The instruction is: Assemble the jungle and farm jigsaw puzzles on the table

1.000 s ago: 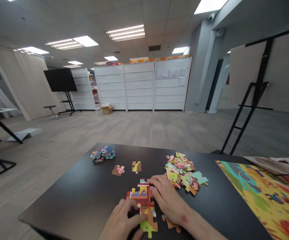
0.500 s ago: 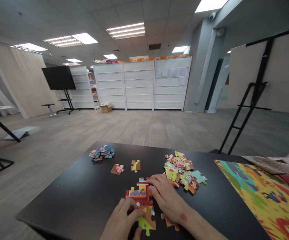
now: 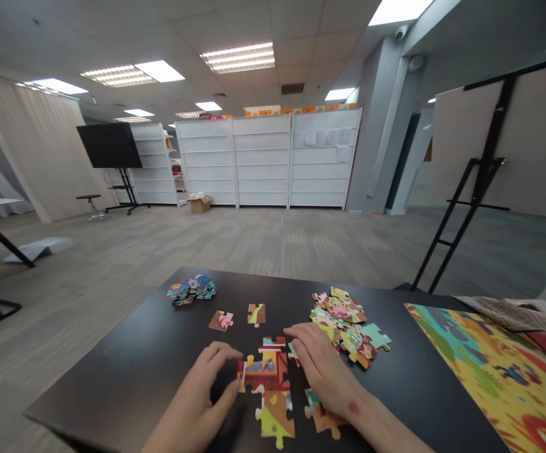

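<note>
A joined block of jigsaw pieces (image 3: 264, 371), red, yellow and purple, lies on the dark table in front of me. A brown and green puzzle piece (image 3: 275, 418) adjoins its lower side. My left hand (image 3: 197, 399) is at the block's left edge, thumb and forefinger apart, nothing held. Palm down, my right hand (image 3: 317, 365) rests to the right of the block with fingers stretched out. Part of a piece (image 3: 293, 353) shows beside its fingers. Below the wrist lie orange-brown pieces (image 3: 326, 420), partly covered by my forearm.
Two loose pieces, one brown with pink (image 3: 221, 321) and one brown with yellow-green (image 3: 256, 314), lie beyond the block. A blue heap of pieces (image 3: 192, 289) sits far left, a mixed heap (image 3: 343, 321) to the right. A colourful picture sheet (image 3: 494, 371) and cloth (image 3: 513, 314) are at the right.
My left hand has let go of the lower brown and green piece and moved left and up to the block's edge. My right fingers have shifted right, off the block, uncovering its right side.
</note>
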Available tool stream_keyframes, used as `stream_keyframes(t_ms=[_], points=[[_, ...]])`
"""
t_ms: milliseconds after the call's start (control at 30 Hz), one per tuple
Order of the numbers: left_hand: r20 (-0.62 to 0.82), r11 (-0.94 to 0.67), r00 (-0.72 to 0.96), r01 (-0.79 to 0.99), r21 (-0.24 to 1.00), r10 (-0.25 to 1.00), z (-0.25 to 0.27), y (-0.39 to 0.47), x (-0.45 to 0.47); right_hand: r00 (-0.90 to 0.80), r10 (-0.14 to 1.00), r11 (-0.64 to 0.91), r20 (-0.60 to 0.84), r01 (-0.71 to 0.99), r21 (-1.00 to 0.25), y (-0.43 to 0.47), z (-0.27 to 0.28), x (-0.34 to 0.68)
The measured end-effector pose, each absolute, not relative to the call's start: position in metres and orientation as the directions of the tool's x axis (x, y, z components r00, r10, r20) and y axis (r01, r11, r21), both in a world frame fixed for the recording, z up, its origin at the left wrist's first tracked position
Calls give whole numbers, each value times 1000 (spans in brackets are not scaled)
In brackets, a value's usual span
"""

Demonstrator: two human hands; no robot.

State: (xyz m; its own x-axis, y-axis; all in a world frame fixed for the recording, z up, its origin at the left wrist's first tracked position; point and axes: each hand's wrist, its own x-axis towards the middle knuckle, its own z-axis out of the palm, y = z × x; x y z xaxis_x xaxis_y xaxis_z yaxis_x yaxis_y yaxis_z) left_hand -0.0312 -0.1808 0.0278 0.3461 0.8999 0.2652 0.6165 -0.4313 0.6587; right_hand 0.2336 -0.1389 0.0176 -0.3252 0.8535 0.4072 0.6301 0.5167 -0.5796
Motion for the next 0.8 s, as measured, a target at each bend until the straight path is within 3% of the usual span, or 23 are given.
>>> stream_keyframes(t_ms=[200,333,467,800], points=[[103,-582,655,575,574,749,39,-154,-10,-29,915,299,402,718,-629,-99,47,313],[39,-691,803,486,535,594,39,-121,7,68,916,211,396,758,-617,-95,51,364],[53,-776,869,409,480,491,37,-88,22,-8,935,217,356,804,-553,-105,36,369],[197,-791,858,317,523,474,24,-81,25,-187,968,245,170,854,-459,-111,34,346]])
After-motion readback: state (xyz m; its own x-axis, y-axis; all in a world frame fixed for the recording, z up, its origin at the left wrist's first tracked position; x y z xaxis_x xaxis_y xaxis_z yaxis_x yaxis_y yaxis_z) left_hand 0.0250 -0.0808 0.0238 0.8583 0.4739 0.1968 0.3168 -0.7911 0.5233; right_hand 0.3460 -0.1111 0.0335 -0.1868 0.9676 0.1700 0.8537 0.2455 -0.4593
